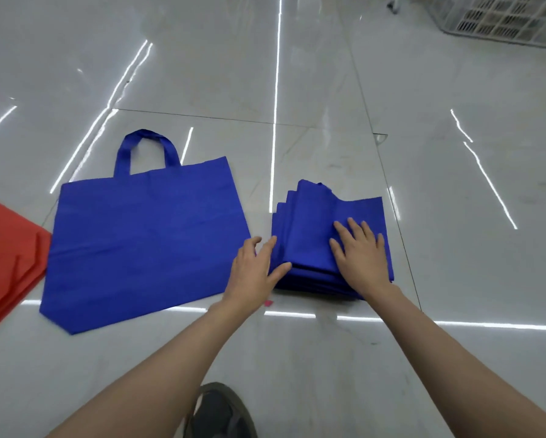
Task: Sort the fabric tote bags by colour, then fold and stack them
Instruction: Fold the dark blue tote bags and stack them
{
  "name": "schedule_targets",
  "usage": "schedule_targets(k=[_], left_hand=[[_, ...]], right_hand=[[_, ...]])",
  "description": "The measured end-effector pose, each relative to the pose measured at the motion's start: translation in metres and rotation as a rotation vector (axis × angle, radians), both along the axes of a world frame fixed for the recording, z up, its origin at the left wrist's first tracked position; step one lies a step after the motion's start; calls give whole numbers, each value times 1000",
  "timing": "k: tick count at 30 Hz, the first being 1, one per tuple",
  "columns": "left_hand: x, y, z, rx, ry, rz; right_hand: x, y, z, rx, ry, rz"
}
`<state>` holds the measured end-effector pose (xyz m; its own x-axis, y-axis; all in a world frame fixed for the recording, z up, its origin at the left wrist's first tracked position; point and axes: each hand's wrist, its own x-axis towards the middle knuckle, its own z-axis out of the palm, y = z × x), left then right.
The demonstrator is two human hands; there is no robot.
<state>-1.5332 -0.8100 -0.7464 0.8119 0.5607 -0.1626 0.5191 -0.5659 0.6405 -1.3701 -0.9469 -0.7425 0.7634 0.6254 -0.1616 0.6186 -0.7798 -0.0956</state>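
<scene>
1. We have our right hand (361, 254) lying flat, fingers straight and spread, on top of the stack of folded blue bags (309, 235). It grips nothing and only presses down.
2. Our left hand (252, 268) is also released, its straight fingers touching the stack's left edge, where the layers fan out in steps.
3. The step in hand looks to us like squaring the stack. We should keep the right palm's weight on top so the layers do not slide. Then we nudge the stepped left edges inward with the left fingers until they line up.
4. We should push low and evenly, since thin fabric buckles if it is pushed only at the top layer.
5. One unfolded blue bag (145, 235) lies flat on the floor (297, 74) just left of the stack, its handle pointing away from us. We judge it is next to fold.
6. We count one stack showing at least four layers, though we cannot tell the exact number.
7. There is also one flat blue bag.
8. Several red bags (6, 248) overlap at the far left. The frame edge cuts them off, so we cannot count them.
9. One white crate (499, 20) stands well apart at the far right, and one shoe (218, 412) shows near us.
</scene>
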Motion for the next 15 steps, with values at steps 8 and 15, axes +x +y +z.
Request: schedule_targets(k=[8, 15], left_hand=[[-98, 64, -5, 50, 13, 71], [-169, 108, -19, 77, 75, 183]], right_hand=[[-73, 56, 59, 766, -251, 361], [-142, 129, -5, 162, 259, 703]])
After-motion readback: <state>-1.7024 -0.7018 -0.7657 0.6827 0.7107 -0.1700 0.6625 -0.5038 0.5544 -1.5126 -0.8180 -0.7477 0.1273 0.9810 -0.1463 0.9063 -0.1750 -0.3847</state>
